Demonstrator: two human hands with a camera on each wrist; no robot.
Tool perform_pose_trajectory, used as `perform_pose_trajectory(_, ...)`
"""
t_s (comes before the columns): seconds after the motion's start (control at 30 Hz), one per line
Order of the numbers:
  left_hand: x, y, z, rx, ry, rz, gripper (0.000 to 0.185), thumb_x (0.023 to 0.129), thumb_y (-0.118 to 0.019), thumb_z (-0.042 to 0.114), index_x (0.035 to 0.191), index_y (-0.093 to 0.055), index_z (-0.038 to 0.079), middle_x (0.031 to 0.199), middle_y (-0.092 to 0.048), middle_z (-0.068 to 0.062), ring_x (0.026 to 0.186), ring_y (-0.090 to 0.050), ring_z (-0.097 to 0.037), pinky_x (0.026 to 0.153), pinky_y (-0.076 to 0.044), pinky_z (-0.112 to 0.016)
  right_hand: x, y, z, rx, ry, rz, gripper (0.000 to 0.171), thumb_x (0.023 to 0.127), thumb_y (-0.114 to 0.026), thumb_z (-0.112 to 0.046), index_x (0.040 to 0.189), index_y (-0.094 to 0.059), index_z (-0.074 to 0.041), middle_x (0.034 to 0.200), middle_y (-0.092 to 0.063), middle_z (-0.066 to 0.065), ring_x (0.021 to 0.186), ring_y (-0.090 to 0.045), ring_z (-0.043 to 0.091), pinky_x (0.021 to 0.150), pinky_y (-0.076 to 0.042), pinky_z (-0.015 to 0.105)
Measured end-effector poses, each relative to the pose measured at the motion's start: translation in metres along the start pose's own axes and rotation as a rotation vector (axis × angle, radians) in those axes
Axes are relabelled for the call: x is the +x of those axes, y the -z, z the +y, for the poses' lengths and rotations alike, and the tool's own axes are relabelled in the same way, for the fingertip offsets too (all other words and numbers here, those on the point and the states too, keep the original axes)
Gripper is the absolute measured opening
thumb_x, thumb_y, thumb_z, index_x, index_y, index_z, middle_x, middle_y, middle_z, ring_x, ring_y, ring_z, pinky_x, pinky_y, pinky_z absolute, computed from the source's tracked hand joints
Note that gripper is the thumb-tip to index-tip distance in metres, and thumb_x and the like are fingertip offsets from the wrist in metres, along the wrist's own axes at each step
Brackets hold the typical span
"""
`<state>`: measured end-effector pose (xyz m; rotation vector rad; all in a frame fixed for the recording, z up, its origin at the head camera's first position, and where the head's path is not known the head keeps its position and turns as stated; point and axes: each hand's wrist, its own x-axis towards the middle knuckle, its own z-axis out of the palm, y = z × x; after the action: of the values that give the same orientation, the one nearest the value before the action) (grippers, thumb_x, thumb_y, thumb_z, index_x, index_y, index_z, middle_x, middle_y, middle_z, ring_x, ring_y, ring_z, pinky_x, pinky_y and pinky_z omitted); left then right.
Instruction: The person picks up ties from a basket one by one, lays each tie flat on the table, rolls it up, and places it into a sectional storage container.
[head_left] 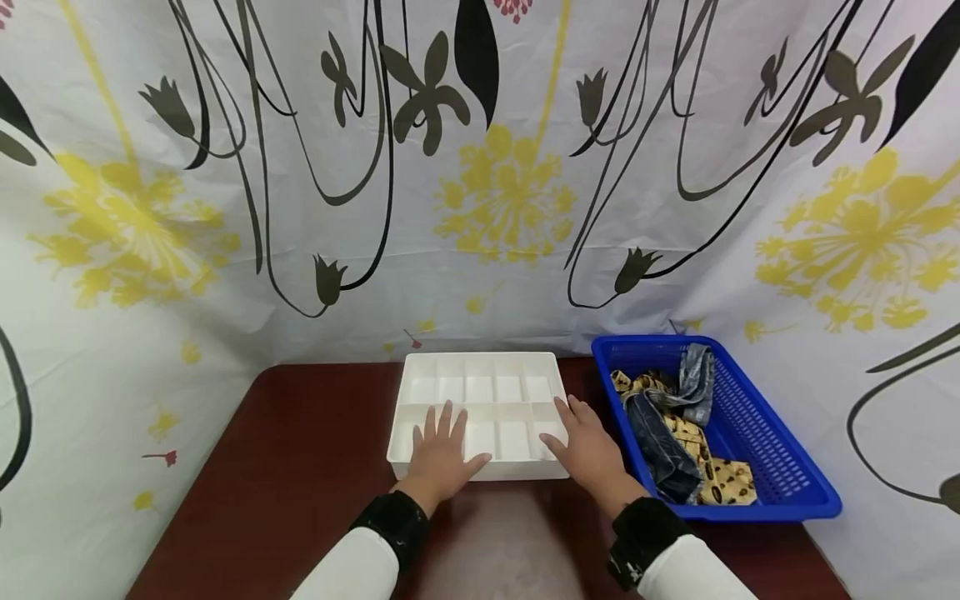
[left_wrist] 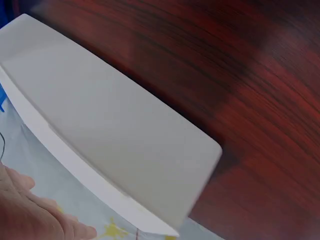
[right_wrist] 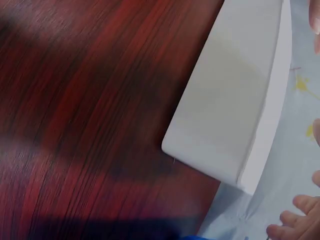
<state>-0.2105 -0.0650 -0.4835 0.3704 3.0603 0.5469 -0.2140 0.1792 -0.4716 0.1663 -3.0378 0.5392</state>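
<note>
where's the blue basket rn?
In the head view the blue basket sits on the right side of the dark wood table, just right of the white divided tray and the right hand.

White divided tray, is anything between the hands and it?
Nothing visible. The left hand and right hand already rest with straight fingers on the near edge of the white tray; the blue basket sits off to its right.
</note>
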Motion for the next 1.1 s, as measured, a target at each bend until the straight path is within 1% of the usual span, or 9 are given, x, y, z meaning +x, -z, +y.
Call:
perform_pose_trajectory(0.23, 0.009, -0.016, 0.025, -0.143, -0.101, 0.026, 0.083, 0.09, -0.059, 0.05, 0.149, -0.028, 0.001, 0.155, -0.022, -0.023, 0.144, -0.017, -0.039, 0.113, -0.022, -0.052, -0.01, 0.014, 0.024, 0.065, 0.031, 0.161, 0.059, 0.092, -0.064, -0.029, 0.142, -0.046, -0.004, 0.143, -0.044, 0.021, 0.13, -0.041, 0.041, 0.096, -0.042, 0.057)
perform_pose_trajectory(0.43, 0.015, -0.023, 0.057, -0.306, -0.138, 0.011, 0.078, 0.092, -0.06, 0.043, 0.148, -0.028, -0.001, 0.154, -0.026, -0.02, 0.143, -0.024, -0.034, 0.111, -0.029, -0.047, -0.016, 0.024, 0.054, 0.132, 0.048, 0.344, 0.046, 0.092, -0.065, -0.021, 0.132, -0.056, -0.002, 0.131, -0.054, 0.023, 0.12, -0.05, 0.041, 0.091, -0.045, 0.056)
perform_pose_trajectory(0.5, 0.016, -0.025, 0.069, -0.366, -0.15, 0.006, 0.073, 0.093, -0.06, 0.039, 0.147, -0.032, -0.002, 0.152, -0.03, -0.02, 0.141, -0.028, -0.032, 0.11, -0.031, -0.047, -0.019, 0.028, 0.065, 0.147, 0.017, 0.377, 0.043, 0.093, -0.064, -0.019, 0.131, -0.056, -0.001, 0.129, -0.055, 0.024, 0.118, -0.051, 0.041, 0.09, -0.045, 0.056)
perform_pose_trajectory(0.63, 0.018, -0.028, 0.094, -0.421, -0.179, 0.012, 0.062, 0.094, -0.06, 0.032, 0.141, -0.041, -0.004, 0.145, -0.042, -0.019, 0.136, -0.038, -0.031, 0.109, -0.033, -0.045, -0.025, 0.037, 0.087, 0.169, -0.068, 0.426, 0.039, 0.093, -0.062, -0.014, 0.129, -0.056, 0.002, 0.127, -0.054, 0.027, 0.117, -0.05, 0.043, 0.091, -0.043, 0.057)
perform_pose_trajectory(0.73, 0.02, -0.03, 0.113, -0.455, -0.187, 0.001, 0.058, 0.094, -0.061, 0.03, 0.139, -0.044, -0.004, 0.142, -0.047, -0.018, 0.133, -0.042, -0.031, 0.108, -0.035, -0.045, -0.028, 0.04, 0.101, 0.177, -0.14, 0.432, 0.041, 0.093, -0.061, -0.012, 0.131, -0.054, 0.004, 0.129, -0.051, 0.029, 0.118, -0.047, 0.046, 0.093, -0.041, 0.058)
perform_pose_trajectory(0.8, 0.021, -0.031, 0.124, -0.474, -0.189, -0.022, 0.058, 0.094, -0.061, 0.031, 0.138, -0.046, -0.004, 0.14, -0.049, -0.018, 0.131, -0.044, -0.031, 0.107, -0.036, -0.045, -0.029, 0.042, 0.11, 0.187, -0.181, 0.404, 0.044, 0.094, -0.06, -0.011, 0.133, -0.05, 0.005, 0.131, -0.048, 0.032, 0.12, -0.044, 0.048, 0.094, -0.039, 0.059)
perform_pose_trajectory(0.9, 0.024, -0.036, 0.139, -0.482, -0.197, -0.058, 0.056, 0.094, -0.06, 0.033, 0.135, -0.049, -0.004, 0.136, -0.053, -0.019, 0.127, -0.049, -0.031, 0.104, -0.04, -0.044, -0.029, 0.041, 0.12, 0.188, -0.244, 0.316, 0.049, 0.094, -0.058, -0.011, 0.138, -0.043, 0.008, 0.136, -0.041, 0.035, 0.124, -0.038, 0.051, 0.097, -0.036, 0.061)
perform_pose_trajectory(1.0, 0.025, -0.043, 0.15, -0.464, -0.206, -0.084, 0.052, 0.095, -0.059, 0.033, 0.131, -0.054, -0.004, 0.13, -0.057, -0.019, 0.122, -0.054, -0.031, 0.102, -0.043, -0.041, -0.025, 0.038, 0.127, 0.161, -0.265, 0.221, 0.054, 0.094, -0.058, -0.011, 0.139, -0.039, 0.012, 0.136, -0.038, 0.039, 0.125, -0.037, 0.054, 0.098, -0.035, 0.062)
perform_pose_trajectory(1.1, 0.025, -0.048, 0.158, -0.458, -0.221, -0.102, 0.046, 0.097, -0.056, 0.031, 0.126, -0.058, -0.004, 0.123, -0.062, -0.018, 0.116, -0.057, -0.03, 0.098, -0.046, -0.039, -0.02, 0.033, 0.13, 0.114, -0.258, 0.153, 0.053, 0.092, -0.059, -0.011, 0.134, -0.042, 0.016, 0.128, -0.046, 0.04, 0.118, -0.045, 0.054, 0.094, -0.039, 0.061)
